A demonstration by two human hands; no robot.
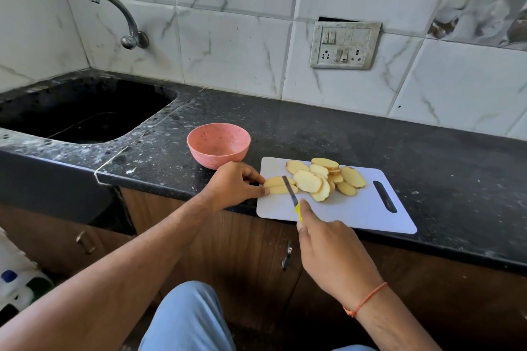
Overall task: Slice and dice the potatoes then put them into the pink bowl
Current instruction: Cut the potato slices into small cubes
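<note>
1. Head view: slicing looks done. A pile of potato slices [325,177] is spread over the middle of the white cutting board [356,214], which sits on the black counter [313,122] at its front edge.
2. Dicing is judged to be just under way. A small stack of slices [278,185] is set apart at the board's left end and is pinned by the fingertips of the left hand [231,184], pinched at its left tip.
3. The knife [291,194] is laid across that stack, blade angled up and away; its yellow handle is clasped in the right hand [328,253], index finger extended along the top.
4. No finished cubes can be made out on the board; whether the stack is already cut into strips cannot be told.
5. The pink bowl [219,145] stands on the counter just beside the board's left corner, behind the left hand. Nothing is seen inside it, so no transfer has been made.
6. Left to do, by judgement: the held stack diced, the main pile stacked and diced, everything moved into the bowl. Well under halfway overall.
</note>
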